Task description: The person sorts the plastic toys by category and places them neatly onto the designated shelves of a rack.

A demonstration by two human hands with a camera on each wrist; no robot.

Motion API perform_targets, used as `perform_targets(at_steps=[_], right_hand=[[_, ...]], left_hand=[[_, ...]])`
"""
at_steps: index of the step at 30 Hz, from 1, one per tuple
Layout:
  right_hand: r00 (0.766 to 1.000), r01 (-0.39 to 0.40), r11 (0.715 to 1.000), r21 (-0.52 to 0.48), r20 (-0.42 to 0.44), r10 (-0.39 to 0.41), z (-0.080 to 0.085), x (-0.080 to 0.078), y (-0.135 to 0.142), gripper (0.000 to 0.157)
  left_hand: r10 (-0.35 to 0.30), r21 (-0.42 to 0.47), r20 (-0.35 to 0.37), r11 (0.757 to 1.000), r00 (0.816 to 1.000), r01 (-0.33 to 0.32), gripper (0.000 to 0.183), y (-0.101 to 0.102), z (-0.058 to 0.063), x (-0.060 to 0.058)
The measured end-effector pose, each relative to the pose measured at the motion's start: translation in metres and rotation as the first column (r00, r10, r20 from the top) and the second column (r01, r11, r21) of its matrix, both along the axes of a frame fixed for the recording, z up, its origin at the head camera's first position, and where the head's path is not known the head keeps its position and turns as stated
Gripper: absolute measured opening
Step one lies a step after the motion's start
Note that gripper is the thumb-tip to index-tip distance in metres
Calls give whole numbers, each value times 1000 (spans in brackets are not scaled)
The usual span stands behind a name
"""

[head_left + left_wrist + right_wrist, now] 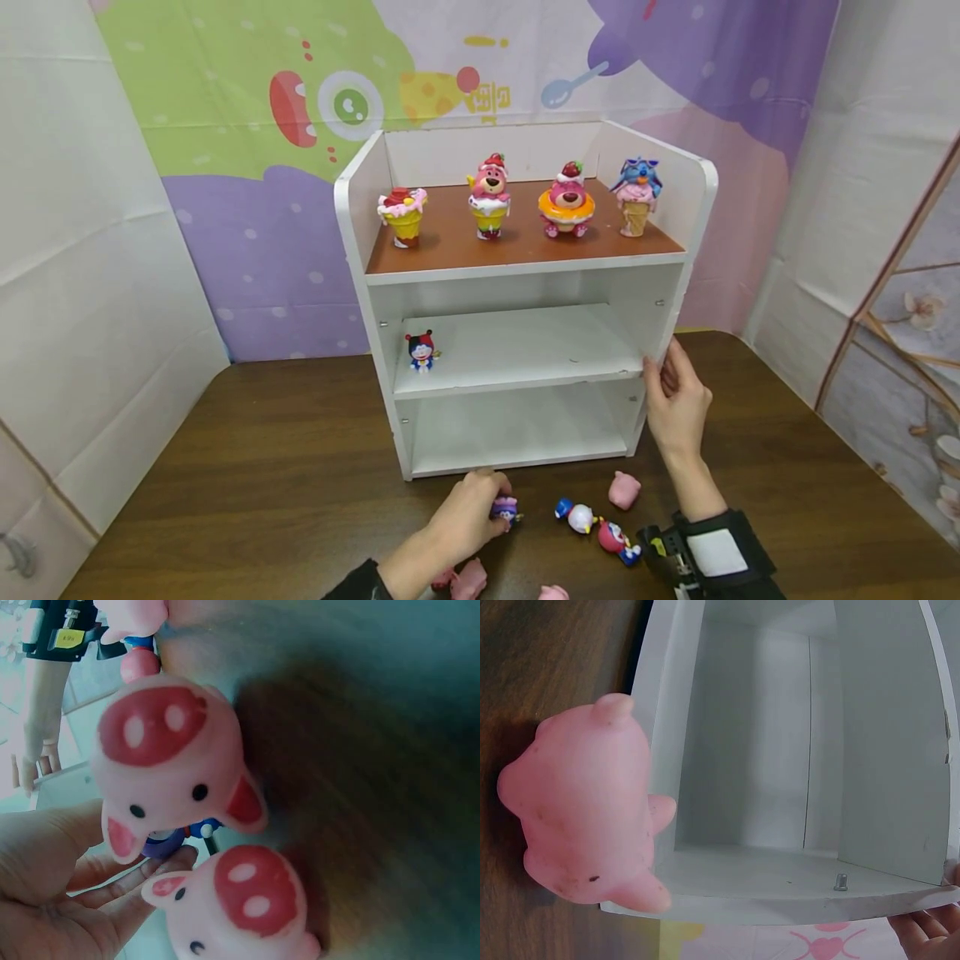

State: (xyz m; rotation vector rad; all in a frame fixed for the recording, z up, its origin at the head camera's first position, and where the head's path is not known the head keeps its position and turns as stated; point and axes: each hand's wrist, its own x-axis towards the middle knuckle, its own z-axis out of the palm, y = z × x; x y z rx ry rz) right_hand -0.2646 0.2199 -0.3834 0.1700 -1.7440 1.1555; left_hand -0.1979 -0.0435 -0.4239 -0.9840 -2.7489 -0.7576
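Observation:
My left hand [465, 517] pinches a small purple-and-blue figurine [506, 510] just above the table, in front of the shelf. In the left wrist view, two pink toy pigs [169, 754] partly hide that figurine [163, 846]. My right hand [678, 404] grips the right side panel of the white shelf unit [517, 269] near the middle shelf, thumb at its front edge. On the middle shelf, at the left, stands a figurine with a red-and-black hood [422, 352]. Ice-cream-style figurines, including a pink bear [489, 196] and a blue one [637, 196], stand on the brown top shelf.
On the table right of my left hand lie a blue-and-white figurine [577, 516] and a red-and-blue figurine [617, 540]. A pink pig [624, 490] sits near the shelf's right front corner. Other pink pigs [469, 581] are by the near edge of the view.

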Motion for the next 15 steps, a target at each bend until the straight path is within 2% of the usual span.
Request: perform_targets(at_steps=[8,15], right_hand=[[1000,5,1000,-5,11,-5,0,0,0,38],[1000,9,1000,-2,10,-9,-1,0,1,38]], left_hand=[[18,80,-35,997,999,-15,23,2,-1,3],[44,189,-87,982,995,-26,23,6,9,8]])
